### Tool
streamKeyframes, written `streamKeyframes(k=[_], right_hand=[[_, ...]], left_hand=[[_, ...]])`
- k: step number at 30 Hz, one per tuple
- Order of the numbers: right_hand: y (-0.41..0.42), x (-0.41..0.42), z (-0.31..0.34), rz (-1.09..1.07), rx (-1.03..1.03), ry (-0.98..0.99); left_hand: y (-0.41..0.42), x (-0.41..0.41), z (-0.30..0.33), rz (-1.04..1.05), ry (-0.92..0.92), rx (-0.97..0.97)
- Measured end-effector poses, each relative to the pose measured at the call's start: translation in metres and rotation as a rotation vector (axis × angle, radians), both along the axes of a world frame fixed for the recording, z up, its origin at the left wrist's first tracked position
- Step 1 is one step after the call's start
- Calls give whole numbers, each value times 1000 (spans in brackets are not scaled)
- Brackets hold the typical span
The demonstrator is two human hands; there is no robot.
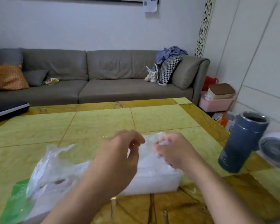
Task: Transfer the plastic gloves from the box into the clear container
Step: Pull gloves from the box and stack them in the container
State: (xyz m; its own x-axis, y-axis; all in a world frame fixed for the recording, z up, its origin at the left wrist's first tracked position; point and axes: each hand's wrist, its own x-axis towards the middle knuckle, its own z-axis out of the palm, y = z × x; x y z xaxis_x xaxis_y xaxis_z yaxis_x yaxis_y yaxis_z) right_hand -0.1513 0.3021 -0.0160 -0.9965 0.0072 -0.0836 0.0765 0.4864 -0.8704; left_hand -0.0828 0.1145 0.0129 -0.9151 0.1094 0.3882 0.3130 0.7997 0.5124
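Nearest, the green-printed box [14,202] sits at the table's [103,120] near left edge, thin crinkled gloves [52,167] spilling out. Behind the left hand [118,159], fingers loosely curled and holding nothing, stands the clear container [158,180]. The right hand [173,151] pinches a filmy glove [158,138] above it. Bare tabletop stretches beyond.
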Motion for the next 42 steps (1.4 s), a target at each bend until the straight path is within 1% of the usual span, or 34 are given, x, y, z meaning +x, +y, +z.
streamKeyframes(k=[2, 3, 6, 8, 10, 14, 16, 18, 20, 22, 24, 25, 27, 28, 30, 32, 34, 36, 39, 42], right_hand=[[2, 0, 0, 13, 98, 10], [3, 1, -1, 10, 141, 15], [6, -3, -8, -53, 315, 85], [9, -8, -14, -101, 465, 150], [10, -8, -15, -125, 572, 169], [6, -1, -8, -136, 715, 160], [1, 1, -6, -135, 748, 143], [-1, 2, -7, -118, 759, 107], [-1, 3, -5, -113, 771, 101], [-2, 6, 0, -107, 786, 159], [-8, 10, 5, -28, 701, 257], [-12, 13, 6, 45, 613, 278], [-16, 15, 6, 155, 501, 209], [-16, 15, 6, 195, 520, 147], [-14, 13, 4, 282, 664, 36], [-14, 13, 4, 313, 798, -6], [-17, 11, 2, 304, 884, -15], [-21, 5, 3, 315, 946, -70], [-24, -3, 5, 352, 1044, -204], [-28, -12, 1, 405, 1079, -290]], left_hand=[[12, -26, -22, 13, -255, -237], [14, -35, -33, 19, -361, -296], [13, -47, -49, 6, -564, -325], [14, -54, -50, -7, -623, -340], [15, -59, -48, -31, -669, -350], [17, -66, -40, -119, -766, -369], [18, -71, -35, -125, -807, -387], [20, -77, -35, -124, -830, -402], [23, -81, -38, -102, -802, -424], [31, -82, -39, -79, -729, -533], [38, -83, -43, -75, -636, -646], [40, -84, -47, -81, -601, -683], [41, -85, -53, -93, -575, -702], [39, -84, -54, -91, -576, -685], [35, -82, -53, -97, -598, -626], [31, -80, -50, -113, -637, -572], [28, -79, -44, -132, -697, -565], [27, -79, -37, -111, -722, -628], [33, -79, -30, -27, -680, -814], [38, -77, -28, -5, -734, -871]])
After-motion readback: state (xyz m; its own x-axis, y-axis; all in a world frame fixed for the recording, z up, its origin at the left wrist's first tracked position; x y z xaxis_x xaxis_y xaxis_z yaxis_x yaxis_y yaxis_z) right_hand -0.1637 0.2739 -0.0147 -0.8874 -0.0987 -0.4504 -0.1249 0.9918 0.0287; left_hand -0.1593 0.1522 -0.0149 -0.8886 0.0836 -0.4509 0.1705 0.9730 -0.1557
